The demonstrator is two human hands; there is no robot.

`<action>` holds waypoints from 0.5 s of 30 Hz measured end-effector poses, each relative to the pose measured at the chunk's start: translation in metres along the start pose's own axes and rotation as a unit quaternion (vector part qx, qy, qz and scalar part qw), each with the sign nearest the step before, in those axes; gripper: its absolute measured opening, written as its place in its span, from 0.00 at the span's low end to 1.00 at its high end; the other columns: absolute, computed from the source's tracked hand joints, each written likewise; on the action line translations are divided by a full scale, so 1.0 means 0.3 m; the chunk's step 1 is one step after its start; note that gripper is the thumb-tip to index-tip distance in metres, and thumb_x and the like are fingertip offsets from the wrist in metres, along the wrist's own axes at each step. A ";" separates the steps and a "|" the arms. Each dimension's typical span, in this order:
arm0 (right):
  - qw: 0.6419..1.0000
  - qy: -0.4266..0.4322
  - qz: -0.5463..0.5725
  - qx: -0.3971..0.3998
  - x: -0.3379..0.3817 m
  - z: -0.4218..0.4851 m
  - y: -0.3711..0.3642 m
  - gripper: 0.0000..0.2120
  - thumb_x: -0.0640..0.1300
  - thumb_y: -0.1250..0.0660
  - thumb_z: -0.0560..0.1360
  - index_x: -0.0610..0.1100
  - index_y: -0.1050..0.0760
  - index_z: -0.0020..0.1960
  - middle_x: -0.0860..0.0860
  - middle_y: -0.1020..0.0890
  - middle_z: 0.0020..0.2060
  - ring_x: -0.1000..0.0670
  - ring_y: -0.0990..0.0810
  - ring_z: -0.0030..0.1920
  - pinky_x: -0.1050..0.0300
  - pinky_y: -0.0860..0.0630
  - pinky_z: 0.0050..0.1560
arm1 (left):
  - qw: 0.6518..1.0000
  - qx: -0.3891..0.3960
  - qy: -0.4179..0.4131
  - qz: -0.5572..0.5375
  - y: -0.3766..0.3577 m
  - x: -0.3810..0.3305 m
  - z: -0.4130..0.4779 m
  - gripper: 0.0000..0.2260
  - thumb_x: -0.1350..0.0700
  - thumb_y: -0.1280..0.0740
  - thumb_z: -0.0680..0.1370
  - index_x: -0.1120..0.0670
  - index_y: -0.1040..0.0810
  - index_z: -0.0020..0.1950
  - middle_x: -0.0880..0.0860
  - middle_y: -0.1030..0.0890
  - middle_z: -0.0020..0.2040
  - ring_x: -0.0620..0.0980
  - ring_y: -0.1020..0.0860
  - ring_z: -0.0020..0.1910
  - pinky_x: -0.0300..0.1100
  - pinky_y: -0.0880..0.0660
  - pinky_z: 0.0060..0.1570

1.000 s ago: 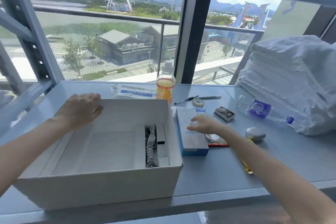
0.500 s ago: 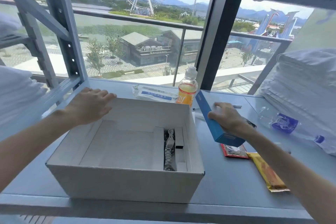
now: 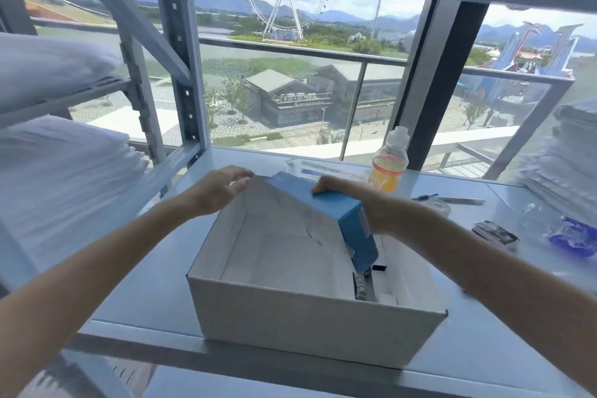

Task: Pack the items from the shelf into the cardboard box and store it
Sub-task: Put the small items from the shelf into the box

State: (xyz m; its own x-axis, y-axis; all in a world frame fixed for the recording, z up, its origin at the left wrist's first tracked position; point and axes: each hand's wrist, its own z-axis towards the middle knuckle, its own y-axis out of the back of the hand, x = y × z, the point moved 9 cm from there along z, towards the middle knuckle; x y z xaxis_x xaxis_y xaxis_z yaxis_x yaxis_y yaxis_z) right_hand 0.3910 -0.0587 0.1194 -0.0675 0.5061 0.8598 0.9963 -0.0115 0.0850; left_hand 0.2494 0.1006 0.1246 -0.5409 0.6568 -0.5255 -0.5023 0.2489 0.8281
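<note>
Two hands at work over an open cardboard box (image 3: 310, 329), which stands on a grey metal shelf (image 3: 484, 352) in the middle of the frame.

Left hand (image 3: 216, 191): at the far left corner of the cardboard box, fingers (image 3: 240, 171) spread loose and nearly straight, reaching to the rim. It grips nothing.

Right hand (image 3: 381, 210): closed round a blue box (image 3: 326, 200), fingers laid over its upper end, palm against its right side.

Blue box: tilted, high end toward the far rim, low end dipping inside the cardboard box at centre right. Cannot tell if the low end touches the floor of the cardboard box.

Inside the cardboard box, right part: a metal-strap watch (image 3: 363, 287) lies in a narrow slot, just under the low end of the blue box. Left part shows a bare white floor.

Behind the cardboard box: a clear plastic packet (image 3: 323, 168) lying flat. Upper right of it, a bottle of orange drink (image 3: 389, 165), upright, white cap.

Right of frame, on the shelf: a pen (image 3: 452, 200), a small dark case (image 3: 496, 234), and a clear bottle with a blue label (image 3: 571, 236) on its side; the last is blurred.

Folded white linen (image 3: 565, 165) at far right; more white bedding (image 3: 58, 171) on the shelves at left. A window fills the top of the frame.
</note>
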 end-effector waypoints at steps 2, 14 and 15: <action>0.999 -0.015 0.030 0.004 -0.026 0.063 -0.068 0.12 0.51 0.39 0.74 0.41 0.28 0.45 0.47 0.22 0.29 0.50 0.24 0.26 0.64 0.29 0.28 | 1.000 0.008 -0.011 -0.006 -0.005 0.001 -0.005 0.16 0.56 0.43 0.81 0.57 0.28 0.67 0.54 0.29 0.69 0.52 0.32 0.67 0.39 0.39 0.62; 0.998 0.030 0.043 0.033 -0.094 0.223 -0.325 0.29 0.44 0.33 0.75 0.47 0.43 0.71 0.43 0.29 0.66 0.39 0.24 0.57 0.43 0.26 0.57 | 0.996 -0.003 -0.032 -0.080 -0.016 0.019 -0.028 0.19 0.62 0.38 0.78 0.58 0.32 0.70 0.53 0.32 0.71 0.52 0.32 0.68 0.35 0.39 0.64; 0.997 0.033 0.044 0.050 -0.094 0.223 -0.330 0.31 0.43 0.32 0.75 0.47 0.44 0.73 0.43 0.29 0.66 0.39 0.24 0.59 0.43 0.26 0.59 | 0.996 -0.004 -0.034 -0.086 -0.016 0.018 -0.027 0.20 0.63 0.38 0.78 0.58 0.32 0.70 0.53 0.33 0.71 0.51 0.32 0.69 0.35 0.39 0.64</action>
State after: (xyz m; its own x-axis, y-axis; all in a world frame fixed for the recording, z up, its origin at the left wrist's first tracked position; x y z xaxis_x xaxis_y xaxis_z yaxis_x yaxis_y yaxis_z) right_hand 0.2976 -0.0142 0.0530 0.0213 0.4481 0.8937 0.9986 0.0335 -0.0406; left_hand 0.2432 0.0972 0.1162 -0.4006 0.6513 -0.6444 -0.5884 0.3562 0.7259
